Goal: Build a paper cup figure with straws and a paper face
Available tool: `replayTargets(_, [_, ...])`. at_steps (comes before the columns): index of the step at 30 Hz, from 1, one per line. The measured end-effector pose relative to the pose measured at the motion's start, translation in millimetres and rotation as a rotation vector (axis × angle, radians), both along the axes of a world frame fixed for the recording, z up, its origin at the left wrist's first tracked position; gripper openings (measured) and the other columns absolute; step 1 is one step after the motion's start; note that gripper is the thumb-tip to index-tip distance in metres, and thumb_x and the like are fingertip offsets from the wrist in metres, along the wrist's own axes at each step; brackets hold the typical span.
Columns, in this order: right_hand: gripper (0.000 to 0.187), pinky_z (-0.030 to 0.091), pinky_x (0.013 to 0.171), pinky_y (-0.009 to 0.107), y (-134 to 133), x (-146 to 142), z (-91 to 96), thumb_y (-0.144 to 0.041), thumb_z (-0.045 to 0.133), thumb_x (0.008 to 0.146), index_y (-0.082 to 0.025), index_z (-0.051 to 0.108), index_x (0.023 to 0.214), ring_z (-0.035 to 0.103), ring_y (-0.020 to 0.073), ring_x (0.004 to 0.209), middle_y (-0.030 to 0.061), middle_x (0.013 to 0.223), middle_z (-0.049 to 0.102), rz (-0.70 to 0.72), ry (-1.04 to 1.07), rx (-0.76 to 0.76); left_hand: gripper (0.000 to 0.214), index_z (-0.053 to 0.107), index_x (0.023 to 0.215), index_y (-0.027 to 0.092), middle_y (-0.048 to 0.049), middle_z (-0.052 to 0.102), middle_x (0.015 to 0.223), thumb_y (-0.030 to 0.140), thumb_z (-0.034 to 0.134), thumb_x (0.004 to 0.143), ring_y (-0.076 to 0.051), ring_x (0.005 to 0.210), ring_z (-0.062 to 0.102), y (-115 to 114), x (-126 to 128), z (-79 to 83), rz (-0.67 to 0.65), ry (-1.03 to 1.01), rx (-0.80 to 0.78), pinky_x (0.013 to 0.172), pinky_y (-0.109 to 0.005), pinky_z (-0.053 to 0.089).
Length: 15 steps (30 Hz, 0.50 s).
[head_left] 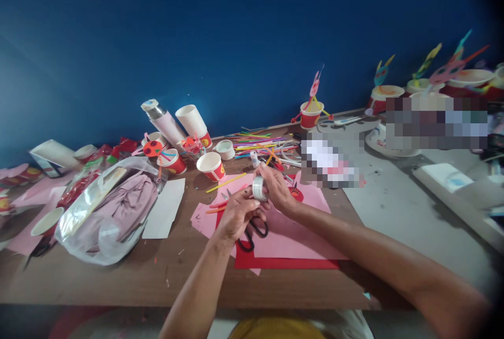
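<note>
A bare left forearm (pixel 200 284) extends far from the near side, leaning right; a bare right forearm (pixel 362 245) slants in from the near right. Close together mid-scene — the bare left hand (pixel 237 214) sits nearer, fingers bent and gripping; the bare right hand (pixel 280 192), farther, curls its fingers leftward.

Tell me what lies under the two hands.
Black-handled scissors show below the left hand, over a pink sheet with a red sheet beneath. That hand, the right hand and the white roll they hold cover the rest from view.
</note>
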State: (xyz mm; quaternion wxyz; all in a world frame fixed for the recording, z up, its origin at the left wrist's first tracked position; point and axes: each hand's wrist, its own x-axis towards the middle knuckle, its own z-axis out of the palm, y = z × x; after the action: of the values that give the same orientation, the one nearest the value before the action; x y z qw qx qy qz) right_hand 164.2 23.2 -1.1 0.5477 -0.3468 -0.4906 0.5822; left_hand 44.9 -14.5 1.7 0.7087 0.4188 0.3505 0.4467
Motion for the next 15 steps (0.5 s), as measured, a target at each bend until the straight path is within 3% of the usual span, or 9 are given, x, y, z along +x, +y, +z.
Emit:
replayTargets(8, [0.041,0.024,0.026,0.018,3.2,-1.0,-4.2,-0.058,0.041,0.081,-0.019,0.048,0.072,0.029,0.0057,0.030,-0.0073,0.044,0.031,0.009,0.047,-0.063,0.024,0.065,0.092,0.010,-0.0084,0.067,0.078,0.015,0.061,0.070,-0.016,0.069,0.063,2.1,-0.2,0.6,0.002,-0.047,0.002,0.051,-0.022,0.050])
replayTargets(15, [0.044,0.024,0.025,0.018,2.5,-3.8,-7.8,-0.061,0.038,0.081,-0.019,0.048,0.072,0.028,0.0053,0.029,-0.0073,0.046,0.034,0.053,0.052,-0.073,0.016,0.063,0.084,0.012,-0.0062,0.066,0.076,0.022,0.063,0.072,-0.016,0.066,0.063,2.9,-1.0,0.2,0.091,-0.074,-0.088,0.049,-0.023,0.049])
